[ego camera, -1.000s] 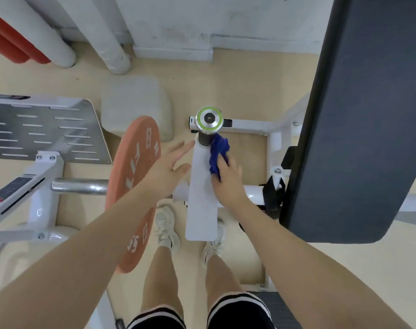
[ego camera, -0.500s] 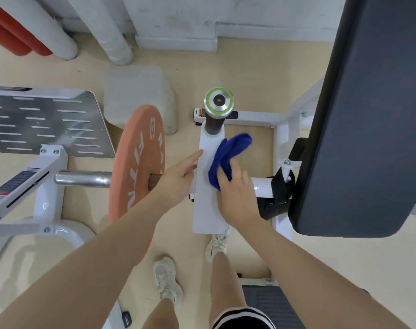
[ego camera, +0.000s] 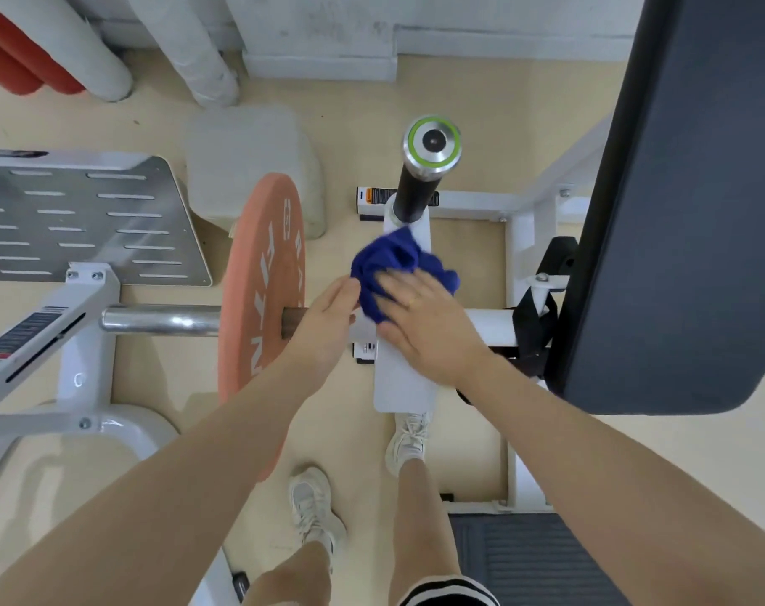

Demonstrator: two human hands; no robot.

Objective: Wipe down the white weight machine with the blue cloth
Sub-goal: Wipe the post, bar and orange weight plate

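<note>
Since half a second ago my right hand (ego camera: 433, 330) has slid left across the white weight machine (ego camera: 404, 378), and the blue cloth (ego camera: 393, 269) has bunched up from a long fold into a crumpled wad nearer the black handle (ego camera: 411, 199). Nearest me, the machine's flat white arm is smooth painted metal with rounded corners. On it, my right hand lies flat, fingers straight and slightly spread, pressing the cloth's near edge. Left of it, my left hand (ego camera: 328, 317) has fingers extended and close together, tips touching the cloth's left side. Further left stands the matte orange weight plate (ego camera: 262, 308) on a polished steel bar (ego camera: 162, 319).
</note>
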